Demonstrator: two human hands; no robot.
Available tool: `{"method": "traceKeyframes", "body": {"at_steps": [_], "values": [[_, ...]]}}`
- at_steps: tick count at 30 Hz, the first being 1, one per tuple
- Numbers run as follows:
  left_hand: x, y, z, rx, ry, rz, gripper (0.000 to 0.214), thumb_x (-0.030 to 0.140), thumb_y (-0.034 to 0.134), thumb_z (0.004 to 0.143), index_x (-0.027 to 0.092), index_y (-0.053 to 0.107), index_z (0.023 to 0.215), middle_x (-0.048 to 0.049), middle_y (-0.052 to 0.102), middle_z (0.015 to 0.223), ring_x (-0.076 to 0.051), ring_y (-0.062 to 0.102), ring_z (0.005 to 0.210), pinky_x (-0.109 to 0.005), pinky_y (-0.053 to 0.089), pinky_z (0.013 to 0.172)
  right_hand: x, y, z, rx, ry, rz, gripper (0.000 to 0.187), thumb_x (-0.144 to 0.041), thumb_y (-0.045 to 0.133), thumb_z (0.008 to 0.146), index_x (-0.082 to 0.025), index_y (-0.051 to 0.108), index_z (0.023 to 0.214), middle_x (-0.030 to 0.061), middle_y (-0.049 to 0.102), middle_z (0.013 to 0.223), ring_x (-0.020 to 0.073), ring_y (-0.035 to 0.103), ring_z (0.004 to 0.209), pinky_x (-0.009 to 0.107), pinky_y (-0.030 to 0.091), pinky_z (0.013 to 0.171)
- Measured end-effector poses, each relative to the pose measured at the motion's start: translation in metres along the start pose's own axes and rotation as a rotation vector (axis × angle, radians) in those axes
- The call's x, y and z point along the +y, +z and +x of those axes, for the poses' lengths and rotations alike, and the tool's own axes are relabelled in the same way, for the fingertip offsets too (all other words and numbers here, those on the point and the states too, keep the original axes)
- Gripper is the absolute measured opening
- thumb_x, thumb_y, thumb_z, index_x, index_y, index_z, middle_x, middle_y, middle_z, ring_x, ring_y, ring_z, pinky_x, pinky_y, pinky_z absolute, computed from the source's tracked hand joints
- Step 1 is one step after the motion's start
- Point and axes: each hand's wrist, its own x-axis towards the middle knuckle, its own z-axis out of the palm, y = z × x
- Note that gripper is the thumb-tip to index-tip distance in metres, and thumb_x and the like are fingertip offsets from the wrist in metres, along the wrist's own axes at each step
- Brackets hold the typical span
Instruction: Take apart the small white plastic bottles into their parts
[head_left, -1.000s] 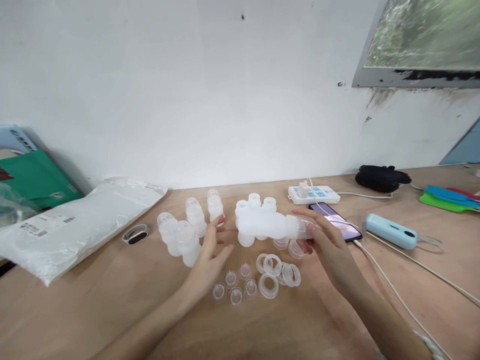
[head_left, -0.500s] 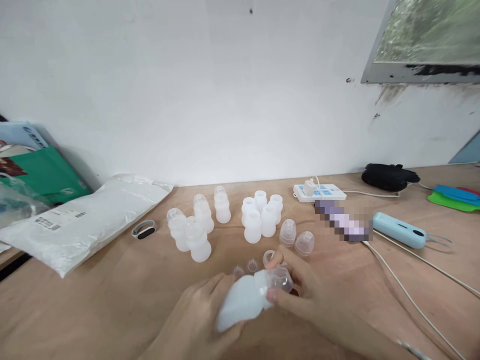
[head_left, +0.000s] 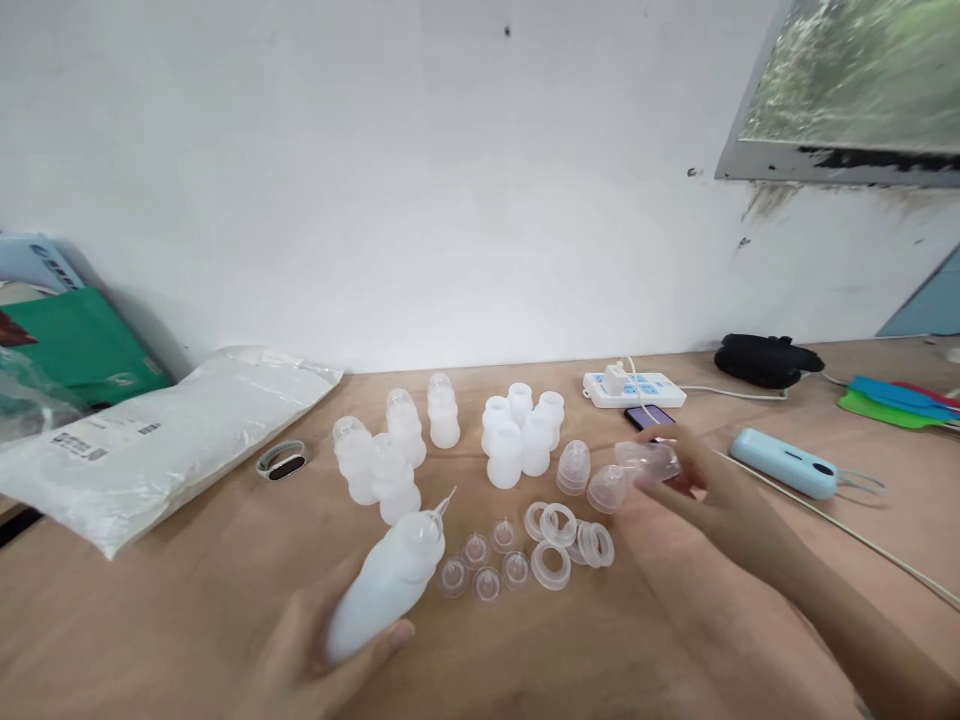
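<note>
My left hand [head_left: 319,640] is wrapped round a milky white baby bottle [head_left: 382,590], tilted to the upper right. From its uncapped neck juts a thin clear tip [head_left: 444,503]. At the right, my right hand [head_left: 697,485] grips a clear dome-shaped cap [head_left: 646,461] in its fingertips, just above the table. Beside it stand two similar clear caps [head_left: 574,468]. Between my hands lie several clear nipples [head_left: 486,583] and several translucent rings [head_left: 551,566], some overlapping. Behind these stand several open white bottles [head_left: 505,455] in a cluster.
Several capped bottles [head_left: 394,480] stand at centre left, near a wristband [head_left: 283,461] and a white plastic parcel [head_left: 180,430]. A power strip [head_left: 637,389], a phone [head_left: 649,420], a light-blue device [head_left: 784,464], cables and a black case [head_left: 766,360] lie right.
My hands have moved apart. The clear cap has come off the bottle and gone right with my right hand. The bottle has shifted left, uncovering the nipples and rings.
</note>
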Motion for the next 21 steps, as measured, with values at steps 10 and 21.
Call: {"method": "traceKeyframes", "body": {"at_steps": [10,21], "values": [[0.058,0.028,0.046,-0.265,0.108,-0.19,0.034,0.051,0.062,0.083,0.021,0.064,0.1,-0.0034,0.073,0.09,-0.028,0.067,0.087,-0.037,0.054,0.077,-0.002,0.022,0.014,-0.028,-0.011,-0.323,0.042,-0.045,0.066,0.082,-0.023,0.062,0.118,-0.0023,0.056,0.063,0.0193,0.052,0.053,0.029,0.033,0.051],[0.08,0.044,0.032,-0.231,0.395,0.296,0.021,0.037,0.058,0.083,0.019,0.062,0.094,-0.0061,0.07,0.082,-0.027,0.064,0.073,-0.034,0.043,0.063,-0.081,0.075,-0.012,-0.568,0.19,0.678,0.039,-0.057,0.059,0.087,-0.021,0.057,0.101,-0.004,0.059,0.061,0.0124,0.053,0.053,0.023,0.04,0.05]]}}
